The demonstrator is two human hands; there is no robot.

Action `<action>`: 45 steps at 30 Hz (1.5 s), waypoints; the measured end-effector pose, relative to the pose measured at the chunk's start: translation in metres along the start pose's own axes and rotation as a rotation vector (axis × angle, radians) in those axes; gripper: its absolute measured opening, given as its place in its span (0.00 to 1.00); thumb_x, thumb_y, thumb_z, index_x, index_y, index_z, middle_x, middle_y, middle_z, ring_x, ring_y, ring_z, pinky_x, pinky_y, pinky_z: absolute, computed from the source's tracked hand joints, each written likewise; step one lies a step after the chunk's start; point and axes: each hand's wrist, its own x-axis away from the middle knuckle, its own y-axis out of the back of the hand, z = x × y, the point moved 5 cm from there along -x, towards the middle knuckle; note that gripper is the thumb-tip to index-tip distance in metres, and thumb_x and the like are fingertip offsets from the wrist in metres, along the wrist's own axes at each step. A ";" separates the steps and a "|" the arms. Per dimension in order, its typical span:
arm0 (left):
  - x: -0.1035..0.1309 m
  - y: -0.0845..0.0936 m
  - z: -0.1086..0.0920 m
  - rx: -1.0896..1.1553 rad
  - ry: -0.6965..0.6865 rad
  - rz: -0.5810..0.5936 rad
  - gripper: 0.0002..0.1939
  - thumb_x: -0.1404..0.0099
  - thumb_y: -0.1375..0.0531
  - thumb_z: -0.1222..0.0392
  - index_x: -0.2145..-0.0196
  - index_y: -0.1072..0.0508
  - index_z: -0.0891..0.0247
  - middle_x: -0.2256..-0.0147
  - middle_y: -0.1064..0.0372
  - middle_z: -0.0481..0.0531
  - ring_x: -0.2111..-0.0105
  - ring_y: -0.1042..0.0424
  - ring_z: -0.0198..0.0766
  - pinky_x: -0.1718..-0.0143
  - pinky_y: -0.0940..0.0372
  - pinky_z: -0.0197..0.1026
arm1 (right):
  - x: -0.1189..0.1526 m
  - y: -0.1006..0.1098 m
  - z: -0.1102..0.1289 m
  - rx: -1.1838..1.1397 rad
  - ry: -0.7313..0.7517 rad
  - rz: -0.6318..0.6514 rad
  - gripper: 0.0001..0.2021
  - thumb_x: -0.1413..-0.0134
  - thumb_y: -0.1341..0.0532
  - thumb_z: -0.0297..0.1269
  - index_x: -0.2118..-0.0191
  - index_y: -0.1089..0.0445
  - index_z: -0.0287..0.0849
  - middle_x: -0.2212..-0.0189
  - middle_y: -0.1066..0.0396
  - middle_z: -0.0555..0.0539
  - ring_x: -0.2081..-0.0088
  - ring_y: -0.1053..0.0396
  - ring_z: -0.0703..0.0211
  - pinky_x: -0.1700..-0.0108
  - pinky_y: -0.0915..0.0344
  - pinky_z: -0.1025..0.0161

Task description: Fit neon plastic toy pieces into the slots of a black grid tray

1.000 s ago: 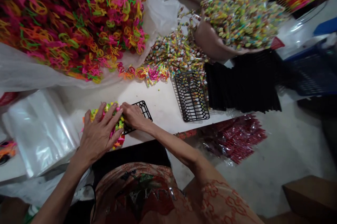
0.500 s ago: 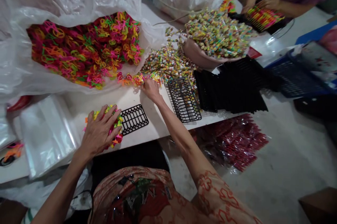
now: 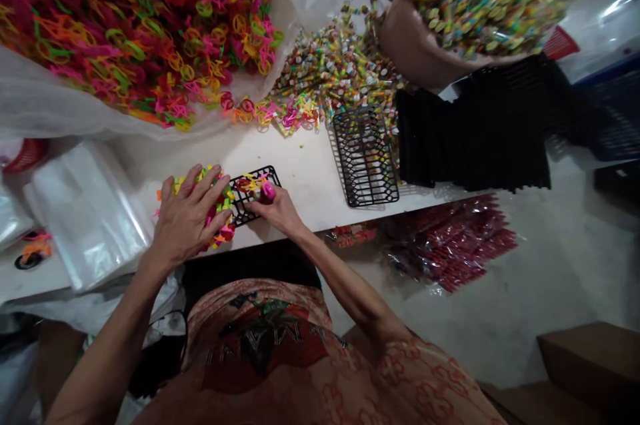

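My left hand (image 3: 187, 222) lies with its fingers spread over a cluster of yellow, green and pink plastic pieces (image 3: 227, 198) at the left end of a black plastic grid rack (image 3: 273, 175). Over the bare part of that rack, my right hand (image 3: 280, 208) is closed on small yellow and red plastic pieces (image 3: 253, 183). Something bright pink (image 3: 269, 190) shows at its fingers; I cannot tell whether it is a piece or a finger cover. A second black grid rack (image 3: 365, 172) lies to the right, partly over small wrapped candy-like tubes (image 3: 335, 68).
A large plastic bag (image 3: 100, 118) of bright plastic pieces lies at the back left. Clear bags (image 3: 93, 212) are stacked at left. A heaped basin (image 3: 415, 45) and stacked black racks (image 3: 475, 132) stand at right. Below the table edge are red packed bundles (image 3: 450, 245).
My right hand has moved from the loose pieces beside the bag to the rack near my left hand, carrying several pieces. My left hand stays on the cluster. The view has tilted down.
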 end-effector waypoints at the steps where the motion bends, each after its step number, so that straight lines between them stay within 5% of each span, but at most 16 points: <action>1: 0.000 0.000 0.000 0.006 0.003 0.004 0.28 0.28 0.56 0.45 0.33 0.46 0.49 0.33 0.44 0.53 0.32 0.49 0.52 0.34 0.58 0.62 | 0.003 -0.003 -0.004 0.002 -0.006 -0.031 0.15 0.61 0.33 0.43 0.68 0.34 0.41 0.74 0.35 0.55 0.71 0.39 0.64 0.67 0.40 0.65; 6: 0.000 -0.002 0.002 0.021 -0.020 -0.003 0.29 0.29 0.55 0.45 0.33 0.47 0.49 0.33 0.45 0.54 0.32 0.49 0.53 0.34 0.59 0.63 | 0.014 -0.021 -0.028 0.075 -0.029 -0.134 0.10 0.55 0.35 0.40 0.70 0.36 0.43 0.75 0.36 0.55 0.72 0.39 0.64 0.69 0.39 0.66; 11: 0.002 -0.005 0.003 0.032 -0.058 -0.054 0.30 0.28 0.54 0.46 0.31 0.53 0.45 0.32 0.45 0.51 0.32 0.50 0.51 0.33 0.63 0.63 | 0.025 -0.027 -0.025 0.450 0.221 -0.152 0.10 0.47 0.38 0.36 0.75 0.39 0.44 0.74 0.37 0.52 0.70 0.38 0.63 0.65 0.40 0.65; 17: 0.003 -0.004 0.001 0.035 -0.053 -0.040 0.29 0.28 0.55 0.45 0.31 0.51 0.49 0.32 0.46 0.53 0.32 0.50 0.52 0.33 0.64 0.64 | 0.022 -0.032 -0.011 0.923 0.240 0.156 0.03 0.42 0.42 0.29 0.65 0.32 0.40 0.64 0.30 0.44 0.64 0.33 0.58 0.64 0.40 0.64; 21: 0.002 -0.005 -0.002 0.006 -0.057 -0.046 0.30 0.28 0.55 0.43 0.33 0.47 0.53 0.32 0.46 0.55 0.32 0.50 0.53 0.34 0.63 0.66 | 0.021 -0.044 -0.003 1.150 0.169 0.298 0.11 0.40 0.45 0.28 0.54 0.30 0.38 0.57 0.28 0.40 0.63 0.30 0.56 0.65 0.41 0.63; 27: 0.000 -0.008 -0.005 -0.073 -0.092 -0.145 0.27 0.28 0.55 0.46 0.39 0.35 0.63 0.36 0.40 0.64 0.36 0.42 0.60 0.38 0.53 0.67 | 0.007 -0.028 0.013 1.108 0.159 0.451 0.08 0.43 0.39 0.31 0.58 0.26 0.38 0.61 0.25 0.45 0.63 0.29 0.58 0.64 0.40 0.65; 29: -0.001 -0.008 -0.005 -0.088 -0.111 -0.166 0.27 0.28 0.55 0.47 0.40 0.34 0.65 0.37 0.39 0.65 0.37 0.40 0.62 0.41 0.49 0.68 | -0.015 0.005 0.035 1.071 0.165 0.370 0.08 0.44 0.37 0.31 0.59 0.25 0.38 0.62 0.25 0.45 0.63 0.29 0.59 0.62 0.39 0.66; 32: -0.002 -0.007 -0.006 -0.103 -0.127 -0.192 0.27 0.28 0.55 0.48 0.41 0.33 0.66 0.38 0.37 0.66 0.39 0.39 0.63 0.43 0.47 0.69 | -0.056 0.079 0.082 1.193 0.099 -0.210 0.14 0.39 0.43 0.30 0.50 0.28 0.37 0.50 0.28 0.38 0.56 0.30 0.55 0.57 0.37 0.62; 34: -0.002 -0.006 -0.007 -0.119 -0.125 -0.202 0.28 0.28 0.55 0.48 0.40 0.33 0.66 0.38 0.37 0.66 0.38 0.39 0.63 0.43 0.48 0.69 | -0.078 0.108 0.099 1.258 0.013 -0.386 0.14 0.36 0.46 0.35 0.52 0.26 0.38 0.49 0.29 0.35 0.53 0.30 0.50 0.56 0.37 0.59; 39: -0.003 -0.009 -0.008 -0.151 -0.123 -0.194 0.28 0.28 0.54 0.48 0.39 0.33 0.65 0.37 0.39 0.66 0.38 0.39 0.62 0.43 0.46 0.68 | -0.107 0.112 0.087 1.215 -0.039 -0.469 0.13 0.40 0.41 0.43 0.58 0.24 0.42 0.59 0.25 0.39 0.52 0.30 0.47 0.54 0.36 0.57; 45: -0.004 -0.009 -0.006 -0.107 -0.100 -0.171 0.27 0.28 0.53 0.48 0.39 0.33 0.63 0.37 0.39 0.65 0.37 0.40 0.60 0.41 0.46 0.65 | -0.086 0.121 0.055 0.818 0.072 -0.538 0.10 0.46 0.41 0.39 0.70 0.26 0.41 0.72 0.27 0.46 0.66 0.30 0.56 0.63 0.38 0.63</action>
